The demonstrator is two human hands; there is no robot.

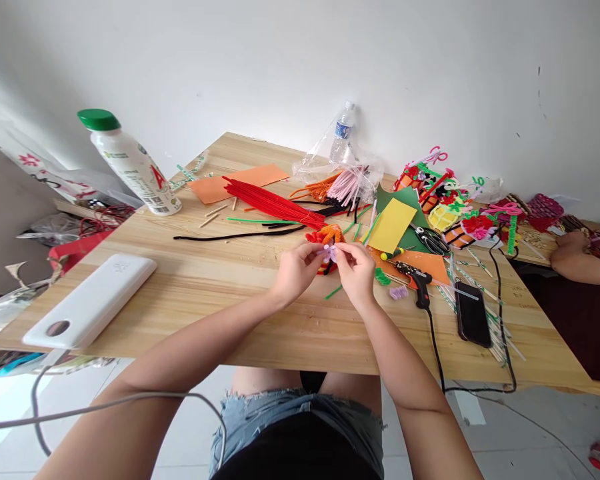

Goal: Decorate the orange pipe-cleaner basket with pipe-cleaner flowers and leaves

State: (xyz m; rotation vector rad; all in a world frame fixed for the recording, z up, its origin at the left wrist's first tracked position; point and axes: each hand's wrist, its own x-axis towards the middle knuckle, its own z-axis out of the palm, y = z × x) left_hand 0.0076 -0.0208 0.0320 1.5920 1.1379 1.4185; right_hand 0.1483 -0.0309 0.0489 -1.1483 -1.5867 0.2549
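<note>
Between the fingertips of both hands is a small purple pipe-cleaner piece (pixel 329 253), bent into loops. My left hand (pixel 300 268) pinches it from one side and my right hand (pixel 354 268) from the other. Just behind the fingers sits an orange and red pipe-cleaner figure (pixel 331 233), partly hidden by my hands. To the right of my right hand lie a green coiled pipe cleaner (pixel 381 276) and another purple coil (pixel 399 293). A bundle of red pipe cleaners (pixel 270 200) lies beyond my left hand.
A black glue gun (pixel 419 283), a phone (pixel 473 315) and scissors (pixel 431 240) lie on the right. Finished pipe-cleaner crafts (pixel 460 217) stand behind them. A white bottle (pixel 133 167) and a power bank (pixel 95 300) are on the left. Another person's arm (pixel 585 259) shows at far right.
</note>
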